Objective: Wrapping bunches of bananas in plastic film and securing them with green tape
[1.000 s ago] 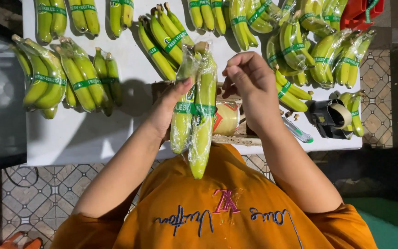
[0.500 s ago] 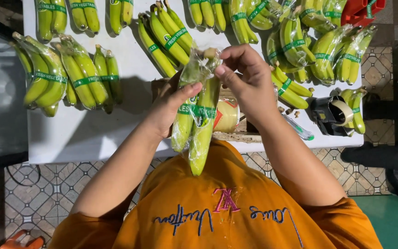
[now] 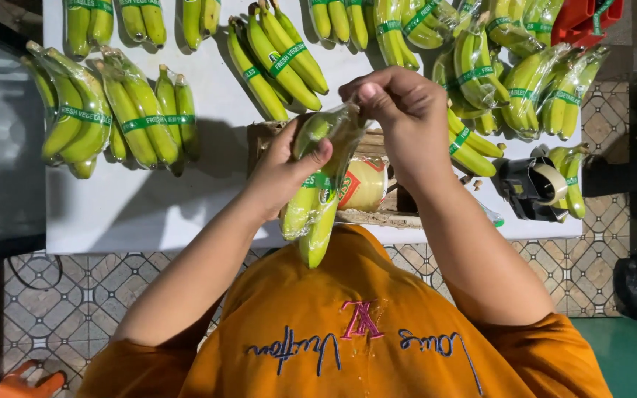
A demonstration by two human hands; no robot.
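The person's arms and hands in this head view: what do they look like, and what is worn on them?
Both arms are bare from the short orange sleeves down. The left hand and right hand wear no gloves; no rings, watch or bracelet show. The orange short-sleeved shirt carries embroidered script in dark blue thread and a pink emblem across the chest.
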